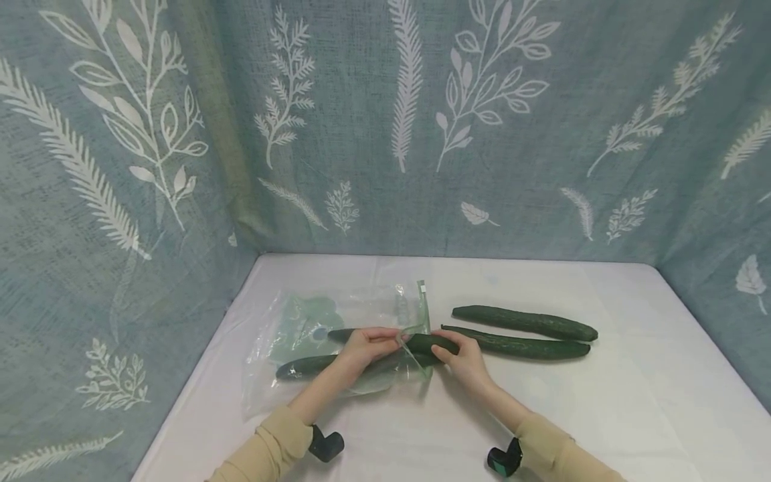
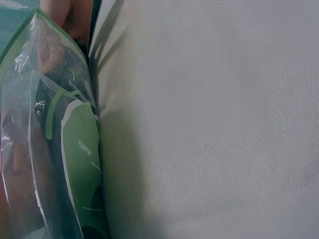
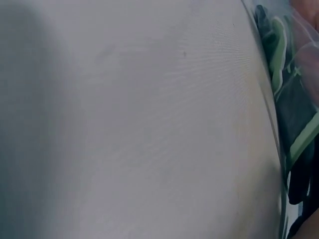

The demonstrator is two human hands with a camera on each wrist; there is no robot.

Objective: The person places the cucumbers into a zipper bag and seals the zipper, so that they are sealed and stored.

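Note:
A clear zip bag point(image 1: 255, 381) with green trim lies on the table in the head view, its mouth facing right. One cucumber point(image 1: 307, 367) lies inside along the near side. A second cucumber point(image 1: 429, 344) passes through the mouth, its left part inside the bag. My left hand point(image 1: 369, 345) grips the bag near its opening, over this second cucumber. With thumb and fingers, my right hand point(image 1: 462, 355) holds the cucumber's right end. In the left wrist view, the bag's green label point(image 2: 82, 164) reads "name". Bag and cucumber point(image 3: 294, 107) show at the right wrist view's edge.
Two more cucumbers lie to the right: a far one point(image 1: 524, 321) and a nearer one point(image 1: 530, 347), whose left end reaches behind my right hand. A white cloth point(image 1: 602, 415) covers the table. Patterned blue-green curtains point(image 1: 361, 134) stand at the back and sides.

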